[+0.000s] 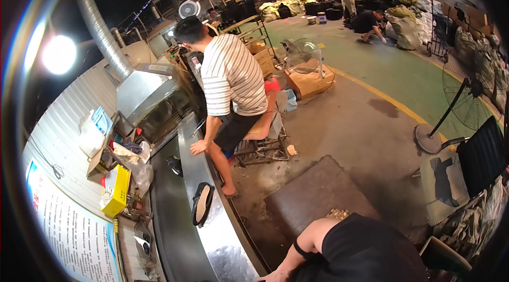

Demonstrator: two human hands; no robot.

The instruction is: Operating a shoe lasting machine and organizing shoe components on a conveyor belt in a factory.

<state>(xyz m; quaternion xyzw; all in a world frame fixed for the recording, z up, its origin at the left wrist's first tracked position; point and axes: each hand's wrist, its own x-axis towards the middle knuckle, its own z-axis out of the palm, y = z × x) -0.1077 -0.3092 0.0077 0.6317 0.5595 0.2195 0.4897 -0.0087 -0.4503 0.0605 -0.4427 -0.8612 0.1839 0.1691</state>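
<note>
What looks like my right arm, in a black sleeve with a dark band near the elbow, reaches in from the lower right. Its hand, my right hand, is cut off by the lower edge beside the metal rim of a conveyor, so its fingers and anything in them are hidden. My left hand is out of view. Farther up that rim lies a black sandal with a tan insole. A second dark shoe sits on the dark belt, nearer the metal hood.
A seated person in a striped shirt rests a hand on the rim ahead. At left are a yellow box and a metal hood. A brown mat, standing fan and chair are rightward. Two people work among sacks.
</note>
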